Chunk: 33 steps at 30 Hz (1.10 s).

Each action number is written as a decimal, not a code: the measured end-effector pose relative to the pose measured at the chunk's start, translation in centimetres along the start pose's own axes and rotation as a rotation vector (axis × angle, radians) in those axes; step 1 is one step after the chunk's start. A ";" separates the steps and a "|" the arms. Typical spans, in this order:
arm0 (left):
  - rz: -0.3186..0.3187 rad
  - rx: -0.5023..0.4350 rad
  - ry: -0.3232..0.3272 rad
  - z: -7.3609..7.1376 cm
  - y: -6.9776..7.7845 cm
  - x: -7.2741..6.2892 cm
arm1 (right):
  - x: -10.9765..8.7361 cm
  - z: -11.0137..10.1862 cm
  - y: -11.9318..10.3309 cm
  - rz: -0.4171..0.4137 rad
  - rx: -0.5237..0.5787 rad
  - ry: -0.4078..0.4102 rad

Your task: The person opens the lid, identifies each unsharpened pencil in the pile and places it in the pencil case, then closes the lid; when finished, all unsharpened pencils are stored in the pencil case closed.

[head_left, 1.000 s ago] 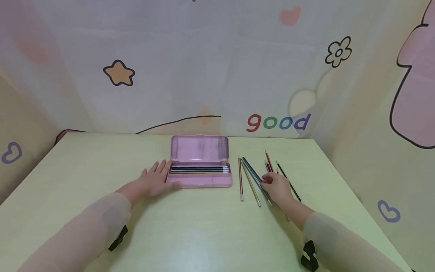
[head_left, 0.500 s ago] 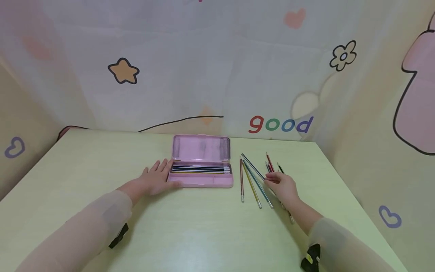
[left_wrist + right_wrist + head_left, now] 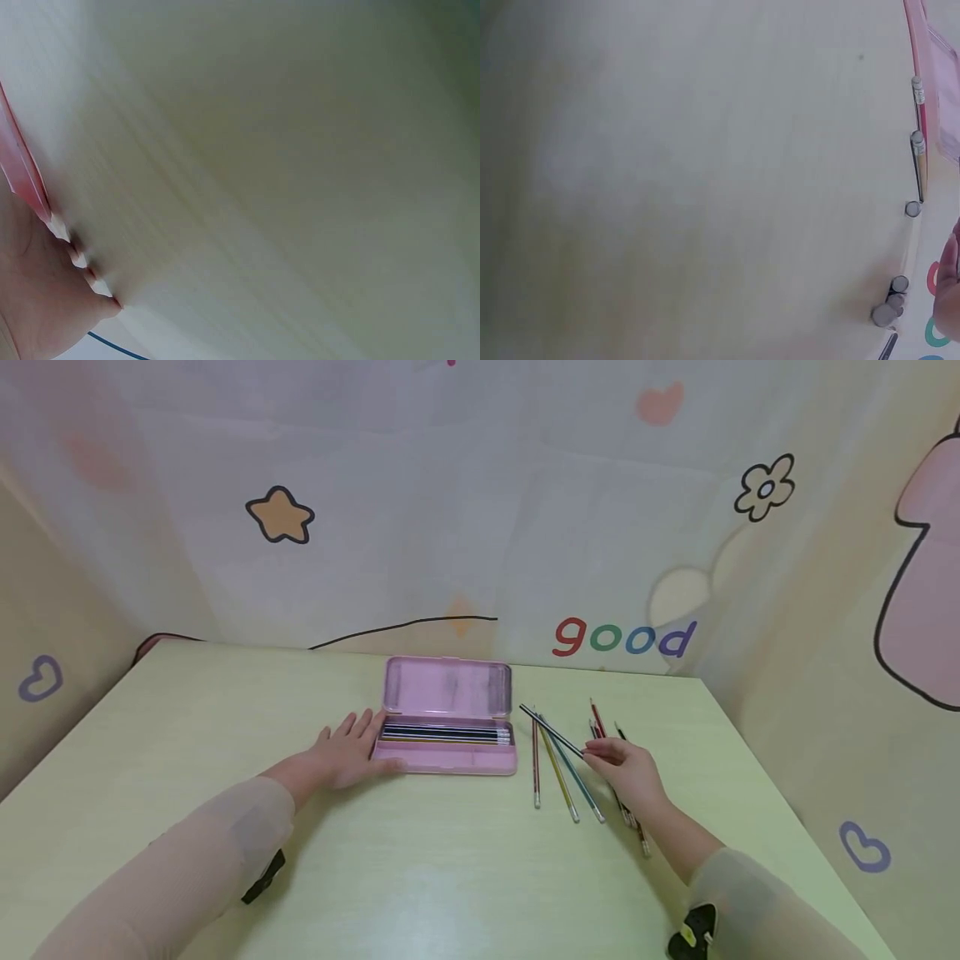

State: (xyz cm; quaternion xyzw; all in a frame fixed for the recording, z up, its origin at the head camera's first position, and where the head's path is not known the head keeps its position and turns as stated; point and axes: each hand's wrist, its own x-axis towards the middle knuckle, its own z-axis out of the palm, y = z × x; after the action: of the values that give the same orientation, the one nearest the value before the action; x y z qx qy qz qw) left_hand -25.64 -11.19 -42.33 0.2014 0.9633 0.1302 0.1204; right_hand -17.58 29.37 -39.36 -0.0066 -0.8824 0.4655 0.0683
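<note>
A pink pencil case (image 3: 435,763) lies with its lid raised on the table, dark striped pencils (image 3: 442,733) in its back compartment. My left hand (image 3: 343,755) rests against the case's left side, fingers spread and straight. To the right, my right hand (image 3: 626,770) pinches a dark striped pencil (image 3: 551,728) between thumb and fingers, its tip pointing toward the case. Beneath that pencil lie a red pencil (image 3: 536,768), a yellow pencil (image 3: 562,781) and a teal pencil (image 3: 583,783). The right wrist view catches my right hand (image 3: 948,300) only at its edge.
More pencils lie partly hidden behind and under my right hand, among them a red one (image 3: 597,718) and a dark one (image 3: 619,732). Printed fabric walls (image 3: 405,510) enclose the pale table (image 3: 420,868) at the back and both sides.
My right hand has taken the dark pencil from beside the teal one and lifted it, its tip swinging left over the other pencils. The left hand stays at the case.
</note>
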 end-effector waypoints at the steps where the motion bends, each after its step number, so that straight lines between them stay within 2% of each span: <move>1: 0.001 0.000 0.001 0.0 0.0 0.0 | 0.0 0.0 0.0 -0.002 0.002 -0.002; 12: 0.007 0.004 0.005 -0.3 0.2 -0.2 | 0.6 0.6 -0.8 -0.039 0.056 -0.064; 19: 0.001 0.006 0.002 -0.3 0.2 -0.2 | 1.1 0.9 -1.5 -0.072 0.016 -0.099; 28: -0.003 0.008 -0.004 -0.2 0.1 -0.1 | 2.0 1.2 -2.0 -0.037 -0.006 -0.182; 33: -0.001 0.005 -0.006 -0.2 -0.1 -0.1 | 2.5 1.8 -2.2 -0.069 0.006 -0.245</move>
State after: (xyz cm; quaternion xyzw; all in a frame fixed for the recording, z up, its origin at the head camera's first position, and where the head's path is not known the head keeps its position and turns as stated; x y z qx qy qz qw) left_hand -25.65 -11.38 -42.19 0.2016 0.9634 0.1269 0.1226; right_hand -20.12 26.84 -38.26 0.0810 -0.8823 0.4630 -0.0241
